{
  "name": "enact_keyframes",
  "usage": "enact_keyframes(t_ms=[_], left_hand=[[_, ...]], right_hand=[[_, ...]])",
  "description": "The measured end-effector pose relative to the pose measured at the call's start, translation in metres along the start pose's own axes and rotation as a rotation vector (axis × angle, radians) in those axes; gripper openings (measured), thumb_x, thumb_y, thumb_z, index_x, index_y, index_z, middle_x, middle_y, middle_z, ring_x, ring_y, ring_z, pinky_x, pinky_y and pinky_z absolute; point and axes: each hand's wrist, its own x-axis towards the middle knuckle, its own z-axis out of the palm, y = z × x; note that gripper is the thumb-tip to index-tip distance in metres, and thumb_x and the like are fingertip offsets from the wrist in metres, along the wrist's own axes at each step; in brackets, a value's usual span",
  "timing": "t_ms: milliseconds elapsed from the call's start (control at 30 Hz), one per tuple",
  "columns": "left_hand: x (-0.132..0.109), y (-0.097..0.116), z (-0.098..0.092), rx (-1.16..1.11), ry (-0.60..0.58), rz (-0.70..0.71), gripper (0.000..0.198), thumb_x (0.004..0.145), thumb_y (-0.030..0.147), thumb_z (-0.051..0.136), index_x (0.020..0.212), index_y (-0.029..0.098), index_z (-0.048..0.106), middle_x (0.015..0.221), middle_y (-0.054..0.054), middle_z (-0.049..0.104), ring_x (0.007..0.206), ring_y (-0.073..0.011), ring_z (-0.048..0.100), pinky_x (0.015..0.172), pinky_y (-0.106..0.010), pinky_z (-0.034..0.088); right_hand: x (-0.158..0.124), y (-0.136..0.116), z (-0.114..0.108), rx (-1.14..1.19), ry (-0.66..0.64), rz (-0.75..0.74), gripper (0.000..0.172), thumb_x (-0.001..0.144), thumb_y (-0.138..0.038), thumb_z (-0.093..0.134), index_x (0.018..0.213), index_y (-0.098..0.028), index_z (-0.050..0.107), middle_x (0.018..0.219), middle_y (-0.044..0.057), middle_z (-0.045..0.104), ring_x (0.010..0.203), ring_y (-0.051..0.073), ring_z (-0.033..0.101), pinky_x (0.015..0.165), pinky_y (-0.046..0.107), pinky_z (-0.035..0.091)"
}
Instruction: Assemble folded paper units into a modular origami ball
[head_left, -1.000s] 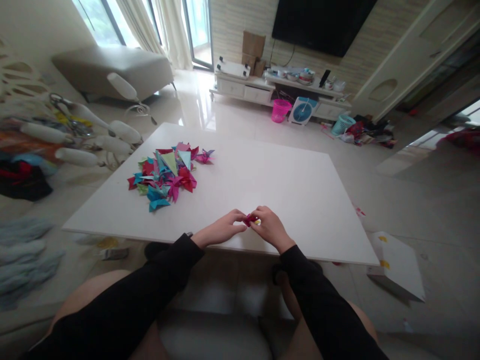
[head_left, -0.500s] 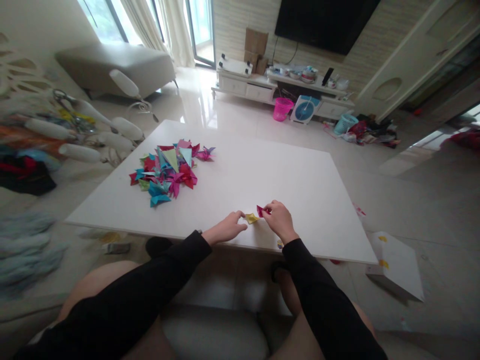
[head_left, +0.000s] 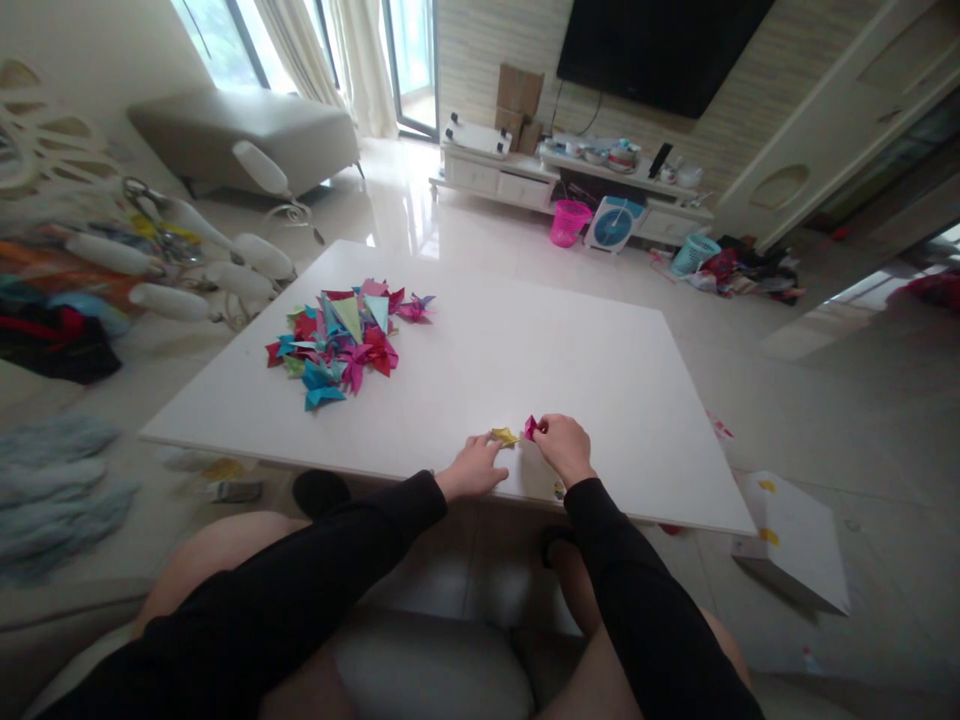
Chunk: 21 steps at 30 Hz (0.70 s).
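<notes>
A small yellow folded paper piece (head_left: 505, 437) lies on the white table (head_left: 585, 360) near its front edge. My left hand (head_left: 475, 467) rests beside it, fingers apart, the fingertips at or very near its left end; whether they touch it I cannot tell. Just to the right, my right hand (head_left: 564, 444) pinches a small magenta folded paper piece (head_left: 531, 428) between thumb and fingers. The two papers are apart. On the table's left side lies a heap of colourful origami cranes (head_left: 337, 335) in blue, red, pink and green.
A small sticker-like patch (head_left: 559, 490) sits at the table's front edge. A white box (head_left: 795, 535) stands on the floor at right. Left of the table is a lamp with white shades (head_left: 259, 168). A pink basket (head_left: 568, 222) and a fan (head_left: 615, 224) stand by the far cabinet.
My left hand has shifted right and slightly nearer me, its fingers by the yellow paper. My right hand has turned a little, and the magenta paper in it has moved slightly right.
</notes>
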Motion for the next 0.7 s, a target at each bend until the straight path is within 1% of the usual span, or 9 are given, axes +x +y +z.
enact_keyframes(t_ms=[167, 333, 433, 533, 700], left_hand=[[0.0012, -0.0015, 0.0049, 0.025, 0.006, -0.047, 0.055, 0.083, 0.036, 0.057, 0.136, 0.019, 0.055, 0.158, -0.016, 0.04, 0.143, -0.0402, 0.036, 0.114, -0.056, 0.037], [0.0016, -0.0023, 0.0046, 0.021, -0.002, -0.036, 0.055, 0.084, 0.036, 0.057, 0.136, 0.018, 0.054, 0.155, -0.017, 0.044, 0.142, -0.0384, 0.037, 0.114, -0.056, 0.037], [0.0002, -0.0009, 0.0021, 0.017, -0.007, -0.036, 0.055, 0.084, 0.034, 0.056, 0.136, 0.016, 0.054, 0.154, -0.018, 0.045, 0.141, -0.0391, 0.037, 0.113, -0.056, 0.038], [-0.0014, 0.0008, -0.0004, 0.01, -0.017, -0.036, 0.052, 0.084, 0.034, 0.056, 0.134, 0.018, 0.056, 0.154, -0.016, 0.046, 0.14, -0.0385, 0.037, 0.112, -0.056, 0.039], [-0.0026, 0.002, -0.0027, 0.004, -0.022, -0.036, 0.048, 0.084, 0.032, 0.056, 0.131, 0.02, 0.057, 0.15, -0.015, 0.049, 0.138, -0.037, 0.04, 0.111, -0.055, 0.039]], right_hand=[[0.0012, 0.0012, 0.0038, -0.042, -0.017, -0.002, 0.028, 0.094, -0.04, 0.057, 0.09, -0.024, 0.08, 0.095, 0.009, 0.078, 0.092, 0.023, 0.072, 0.071, 0.029, 0.045], [-0.0005, -0.0014, 0.0046, -0.067, -0.033, -0.033, 0.03, 0.094, -0.041, 0.056, 0.09, -0.024, 0.08, 0.095, 0.011, 0.078, 0.091, 0.023, 0.072, 0.072, 0.029, 0.046], [-0.0021, -0.0034, 0.0052, -0.086, -0.04, -0.061, 0.031, 0.095, -0.04, 0.055, 0.09, -0.023, 0.08, 0.094, 0.012, 0.078, 0.09, 0.023, 0.072, 0.072, 0.029, 0.046], [-0.0032, -0.0049, 0.0063, -0.096, -0.045, -0.067, 0.034, 0.097, -0.042, 0.054, 0.092, -0.022, 0.081, 0.095, 0.012, 0.078, 0.092, 0.022, 0.072, 0.074, 0.029, 0.047], [-0.0044, -0.0062, 0.008, -0.117, -0.056, -0.076, 0.036, 0.098, -0.043, 0.052, 0.09, -0.021, 0.08, 0.094, 0.012, 0.078, 0.091, 0.022, 0.072, 0.072, 0.028, 0.047]])
